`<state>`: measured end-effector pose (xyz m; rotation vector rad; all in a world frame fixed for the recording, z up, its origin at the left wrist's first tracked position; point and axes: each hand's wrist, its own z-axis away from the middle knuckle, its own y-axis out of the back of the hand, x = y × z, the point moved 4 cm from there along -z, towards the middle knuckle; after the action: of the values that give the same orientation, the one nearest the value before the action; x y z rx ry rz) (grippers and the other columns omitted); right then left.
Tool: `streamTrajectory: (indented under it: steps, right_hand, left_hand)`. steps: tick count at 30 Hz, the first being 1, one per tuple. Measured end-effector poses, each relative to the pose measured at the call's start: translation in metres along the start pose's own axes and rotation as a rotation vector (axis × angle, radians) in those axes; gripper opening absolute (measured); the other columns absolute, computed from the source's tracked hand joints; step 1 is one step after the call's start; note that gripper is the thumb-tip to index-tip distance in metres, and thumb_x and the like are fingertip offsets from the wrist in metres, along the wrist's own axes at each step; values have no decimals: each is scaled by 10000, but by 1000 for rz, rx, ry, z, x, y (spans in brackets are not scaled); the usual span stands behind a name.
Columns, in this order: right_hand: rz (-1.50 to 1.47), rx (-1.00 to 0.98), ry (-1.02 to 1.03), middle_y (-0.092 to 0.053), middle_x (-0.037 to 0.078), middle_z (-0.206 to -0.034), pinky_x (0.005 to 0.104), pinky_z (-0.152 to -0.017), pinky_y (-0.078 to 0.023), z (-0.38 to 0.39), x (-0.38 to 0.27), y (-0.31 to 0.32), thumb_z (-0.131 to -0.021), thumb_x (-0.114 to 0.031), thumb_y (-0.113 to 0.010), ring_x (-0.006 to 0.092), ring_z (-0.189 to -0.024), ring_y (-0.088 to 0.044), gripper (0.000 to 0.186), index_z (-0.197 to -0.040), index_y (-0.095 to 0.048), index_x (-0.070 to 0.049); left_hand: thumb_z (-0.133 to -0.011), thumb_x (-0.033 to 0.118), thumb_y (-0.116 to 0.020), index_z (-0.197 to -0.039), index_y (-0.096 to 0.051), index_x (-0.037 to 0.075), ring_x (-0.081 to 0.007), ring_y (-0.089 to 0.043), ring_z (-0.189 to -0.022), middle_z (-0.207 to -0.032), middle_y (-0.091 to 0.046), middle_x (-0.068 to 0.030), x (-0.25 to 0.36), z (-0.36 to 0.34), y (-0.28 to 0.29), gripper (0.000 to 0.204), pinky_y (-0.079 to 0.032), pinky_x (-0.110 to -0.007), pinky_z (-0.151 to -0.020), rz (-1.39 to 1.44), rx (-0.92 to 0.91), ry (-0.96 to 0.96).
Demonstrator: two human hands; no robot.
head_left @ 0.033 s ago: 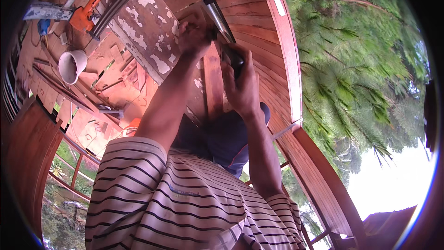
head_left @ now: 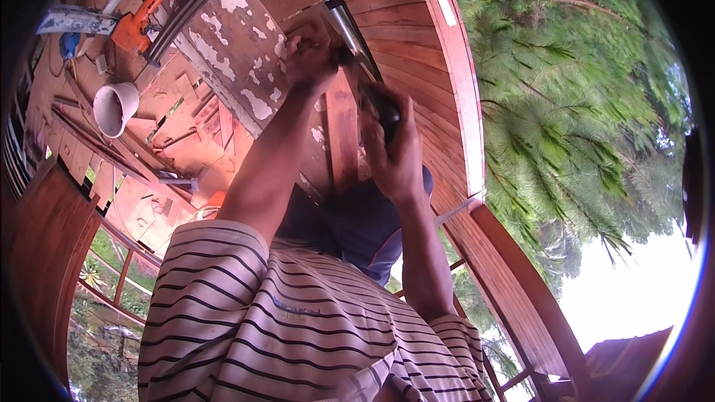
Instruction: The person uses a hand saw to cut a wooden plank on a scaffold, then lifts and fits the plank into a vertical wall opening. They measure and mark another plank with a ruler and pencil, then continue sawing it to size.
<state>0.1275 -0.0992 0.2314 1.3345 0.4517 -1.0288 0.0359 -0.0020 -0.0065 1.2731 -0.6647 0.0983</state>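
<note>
My right hand (head_left: 395,141) is closed around the rounded black handle (head_left: 386,110) of a tool whose working end I cannot make out. Just beyond it and to the left, my left hand (head_left: 309,63) has its fingers curled by a small dark part near the far end of a reddish wooden piece (head_left: 342,130). Whether that dark part belongs to the same tool is hidden. The wooden piece lies lengthwise toward my knees, over a plank with peeling paint (head_left: 257,100). A shiny metal tube (head_left: 339,15) runs just beyond both hands.
An orange-handled tool (head_left: 132,32) with a worn pale blade lies at the far left. Below it stands a whitish bucket (head_left: 116,109) among wood scraps. A hammer (head_left: 186,182) lies nearer me. A curved wall of wooden boards (head_left: 383,7) rises at the right, with trees outside.
My right hand has shifted slightly toward me and to the right, with the black handle in it. My left hand stays nearly in place.
</note>
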Motion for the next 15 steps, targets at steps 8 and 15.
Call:
streamTrajectory:
  steps: [8, 15]
  right_hand:
    - [-136, -43, -130, -706, 259, -1148, 406, -947, -535, 46, -4, 40, -989, -112, -576, 359, -1085, -712, 459, -1420, -456, -11]
    - [-86, -80, -180, -695, 262, -1119, 414, -909, -541, 16, -9, 23, -984, -115, -596, 351, -1025, -718, 450, -1408, -472, -29]
  left_hand:
    - [-1020, 343, -483, -897, -686, 129, -271, -693, -967, -780, -730, -98, -9, -14, 3, 319, -349, -439, -1103, -25, 203, 13]
    - [-1016, 278, -496, -820, -657, 116, -272, -631, -960, -840, -690, -69, -5, -8, 7, 301, -403, -458, -1054, -81, 320, -81]
